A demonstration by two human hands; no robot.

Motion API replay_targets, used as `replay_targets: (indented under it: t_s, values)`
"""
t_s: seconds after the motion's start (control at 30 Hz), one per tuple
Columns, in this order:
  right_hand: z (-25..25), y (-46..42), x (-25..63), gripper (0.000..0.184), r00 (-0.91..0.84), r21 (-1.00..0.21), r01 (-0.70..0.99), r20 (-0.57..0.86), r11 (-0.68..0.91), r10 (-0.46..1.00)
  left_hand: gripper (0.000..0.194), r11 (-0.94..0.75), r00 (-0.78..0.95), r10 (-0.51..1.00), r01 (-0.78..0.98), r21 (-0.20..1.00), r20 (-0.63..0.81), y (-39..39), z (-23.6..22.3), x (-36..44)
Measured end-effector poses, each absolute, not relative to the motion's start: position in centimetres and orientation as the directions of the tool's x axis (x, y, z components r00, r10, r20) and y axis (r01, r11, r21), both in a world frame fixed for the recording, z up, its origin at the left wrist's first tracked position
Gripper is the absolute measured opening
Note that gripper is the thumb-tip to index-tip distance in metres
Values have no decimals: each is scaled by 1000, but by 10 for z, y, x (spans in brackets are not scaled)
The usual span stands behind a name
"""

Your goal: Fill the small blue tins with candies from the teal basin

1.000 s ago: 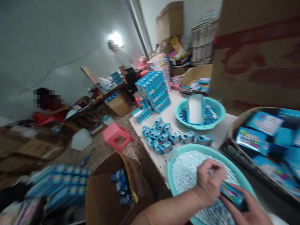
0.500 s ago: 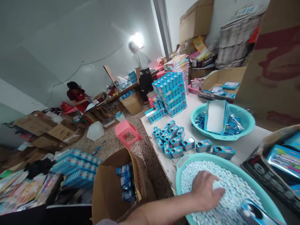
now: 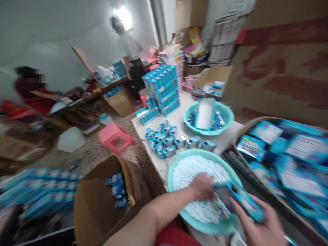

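Left hand (image 3: pixel 203 186) in the pellets (image 3: pixel 196 165), right hand (image 3: pixel 268 222) on a tin (image 3: pixel 251 203)

The tin leans over the right side of the basin (image 3: pixel 170 175), gripped in the right hand's bent fingers. The left hand is down among the pellets, just beside the tin's near end; blur hides whether its fingers are spread or pinched, and whether they touch the tin.

The basin stands near the left edge of the tabletop (image 3: pixel 179 124). Just beyond its rim runs a short row of tins (image 3: pixel 193 141), meeting a tight cluster of tins (image 3: pixel 162 138) along that left edge. A second basin (image 3: pixel 187 128) sits farther back, with a white-faced tray (image 3: pixel 204 114) upright in it. A stack of blue boxes (image 3: pixel 161 89) rises at the tabletop's far left corner.

To the right, a carton (image 3: pixel 241 171) holds blue packs (image 3: pixel 252 147). On the floor by the left edge, an open box (image 3: pixel 92 201) contains blue pieces (image 3: pixel 119 191), near a pink stool (image 3: pixel 112 135).
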State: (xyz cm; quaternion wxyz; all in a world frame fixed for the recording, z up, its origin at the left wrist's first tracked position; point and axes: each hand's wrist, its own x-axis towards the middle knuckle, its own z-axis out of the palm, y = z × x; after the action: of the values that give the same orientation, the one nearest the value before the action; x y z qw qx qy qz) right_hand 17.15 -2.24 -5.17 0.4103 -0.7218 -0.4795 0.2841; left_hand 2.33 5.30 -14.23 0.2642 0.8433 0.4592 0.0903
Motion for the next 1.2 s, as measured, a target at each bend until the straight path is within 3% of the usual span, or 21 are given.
replay_targets:
  t_s: [0.1,0.17,0.27,0.37,0.43,0.5,0.67,0.83,1.2]
  values:
    - [-42,-19,171,50,380,-892,409,-28,-195,925,14,-38,170,982,608,793,-83,66,-139,21]
    - [-43,-16,171,47,366,-896,416,9,-155,930,9,41,95,990,526,850,-107,72,-135,19]
    - [-51,-13,171,42,308,-879,465,51,-103,950,20,145,19,985,433,890,-170,75,-117,20]
    - [-62,-10,167,37,220,-855,517,85,-43,972,27,331,-148,935,36,943,-322,71,-88,24]
    - [-67,-7,161,33,160,-837,547,87,-15,983,29,343,-140,911,-268,900,-388,68,-67,29]
    - [-69,-4,153,28,105,-817,577,65,-7,992,27,305,-87,925,-411,859,-370,65,-50,33]
    - [-59,1,144,26,47,-785,618,93,44,995,25,219,-157,931,-481,849,-330,67,-33,35]
    - [-50,5,147,25,46,-775,631,68,24,997,31,317,-145,883,-515,796,-445,75,-34,34]
    - [-52,8,150,26,41,-823,568,52,19,998,24,278,-107,925,-465,841,-365,72,-36,36]
